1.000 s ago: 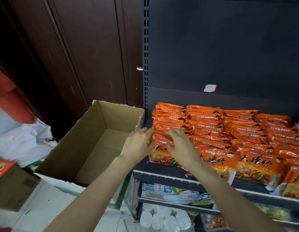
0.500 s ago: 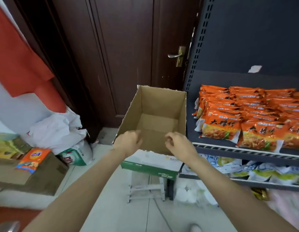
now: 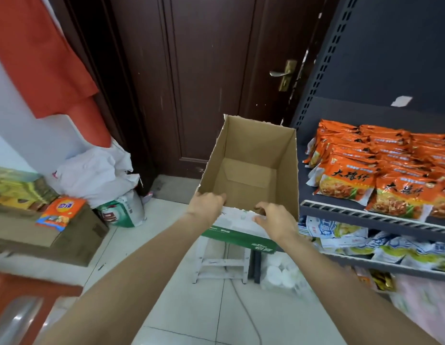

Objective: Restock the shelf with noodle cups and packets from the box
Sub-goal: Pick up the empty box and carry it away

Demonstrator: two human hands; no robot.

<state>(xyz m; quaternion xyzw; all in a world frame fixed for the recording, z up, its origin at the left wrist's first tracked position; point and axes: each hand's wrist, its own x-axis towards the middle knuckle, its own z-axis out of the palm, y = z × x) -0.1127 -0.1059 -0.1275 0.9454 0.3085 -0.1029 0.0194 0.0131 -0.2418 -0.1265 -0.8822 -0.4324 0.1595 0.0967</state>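
Progress: the box [image 3: 251, 168] stood open and looked bare inside, so you had, by my judgement, nothing left to lift from it; the orange noodle packets [image 3: 381, 170] already lay in overlapping rows on the shelf [image 3: 366, 215].
Left to do: no noodle cups showed on that shelf; whether more stock waited elsewhere could not be told.
Left hand [image 3: 206, 207]: your fingers were curled over the box's near rim at its left corner, gripping it.
Right hand [image 3: 276, 220]: curled at the near rim toward the right; whether it truly held the cardboard could not be told.
Box position: perched on a green-and-white carton [image 3: 239, 235] over a small white stool [image 3: 221, 265], just beside the shelf's left end.
Writing: the front packets bore large black Chinese characters, the first reading 大; the rest was too blurred.
Other labels: an orange packet [image 3: 60, 212] on the brown carton [image 3: 42, 235] at left carried a round logo, unreadable.
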